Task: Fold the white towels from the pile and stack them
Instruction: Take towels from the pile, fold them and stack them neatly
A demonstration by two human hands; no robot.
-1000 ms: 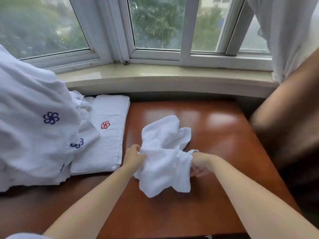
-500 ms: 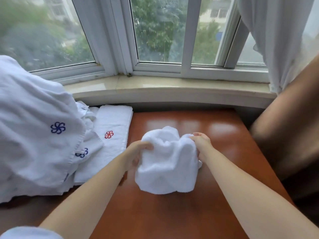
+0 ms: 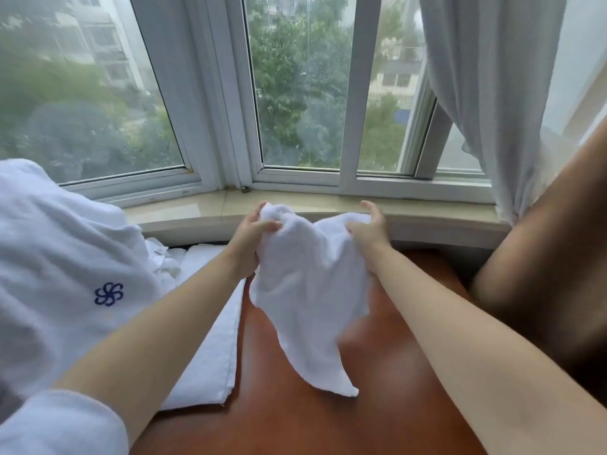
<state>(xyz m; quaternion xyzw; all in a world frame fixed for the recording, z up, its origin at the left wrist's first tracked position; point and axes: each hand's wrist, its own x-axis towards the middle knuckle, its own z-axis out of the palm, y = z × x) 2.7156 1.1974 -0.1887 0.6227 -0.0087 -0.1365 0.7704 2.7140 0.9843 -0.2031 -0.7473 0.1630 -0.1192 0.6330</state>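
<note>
A small white towel [image 3: 308, 290] hangs in the air above the brown table [image 3: 377, 405], its lower corner drooping toward the tabletop. My left hand [image 3: 249, 238] grips its upper left edge and my right hand [image 3: 369, 233] grips the upper right edge. On the left lies a big pile of white towels [image 3: 59, 267] with a blue flower emblem. A flat folded white towel [image 3: 210, 356] lies on the table beside the pile, partly hidden by my left forearm.
A pale stone window sill [image 3: 197, 211] and a white-framed window [image 3: 295, 93] run along the far side. A white curtain [image 3: 492, 93] hangs at the right. A brown chair back or panel [image 3: 551, 257] rises at the right edge of the table.
Both hands have lifted the small towel off the table and up toward the window, so it now hangs open. The view has tilted upward.
</note>
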